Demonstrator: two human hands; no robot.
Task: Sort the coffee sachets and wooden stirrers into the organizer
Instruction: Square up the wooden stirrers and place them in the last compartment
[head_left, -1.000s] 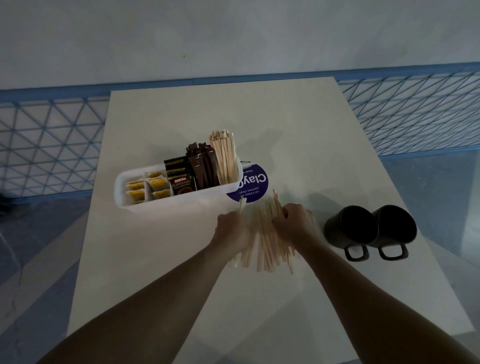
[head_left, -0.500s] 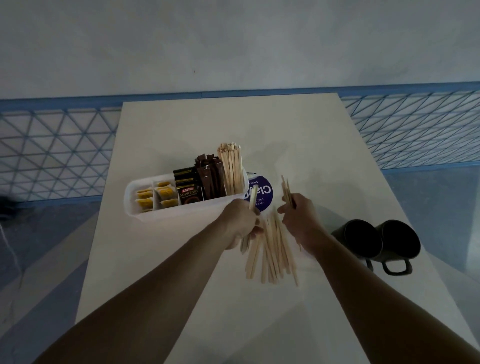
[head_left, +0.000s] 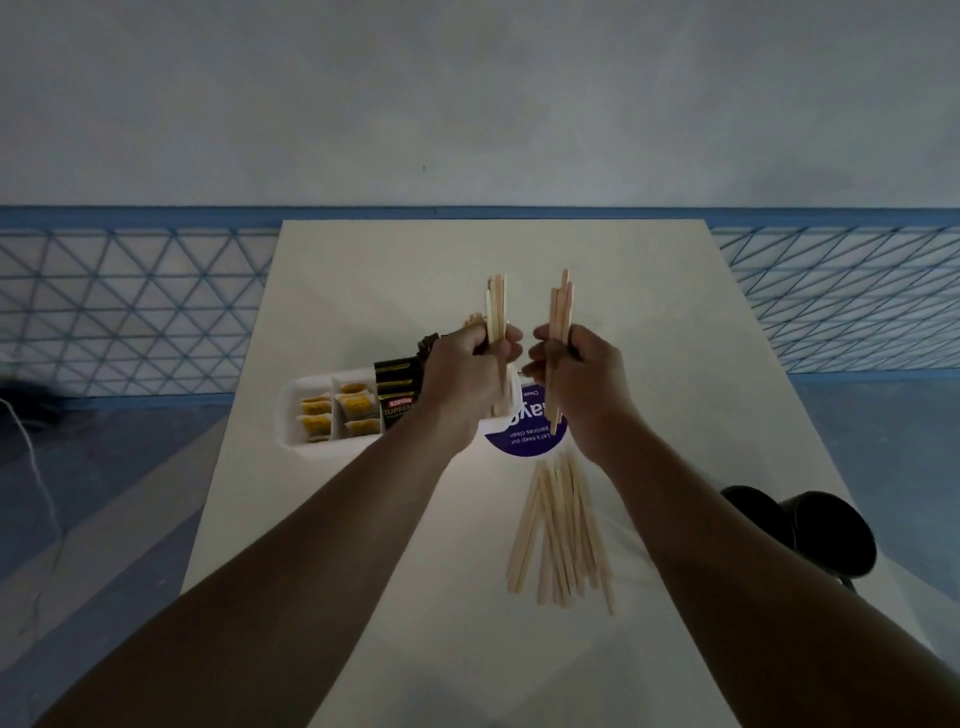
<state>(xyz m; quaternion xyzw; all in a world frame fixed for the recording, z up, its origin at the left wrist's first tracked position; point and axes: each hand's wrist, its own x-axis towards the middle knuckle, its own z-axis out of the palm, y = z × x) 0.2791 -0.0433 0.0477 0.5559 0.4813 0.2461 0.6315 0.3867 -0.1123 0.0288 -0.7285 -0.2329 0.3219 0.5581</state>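
My left hand grips a small bundle of wooden stirrers upright, above the right end of the white organizer. My right hand grips a second upright bundle of stirrers close beside it. A loose pile of stirrers lies on the white table below my right wrist. The organizer holds yellow sachets on the left and dark coffee sachets in the middle. Its right part is hidden behind my left hand.
A round purple sticker lies on the table between organizer and loose pile. Two black mugs stand near the table's right edge. A blue lattice fence runs behind the table, with floor on both sides.
Both hands have risen off the table pile, each lifting a bundle of stirrers upright; the hands moved closer together above the organizer's right end. The view tilted downward.
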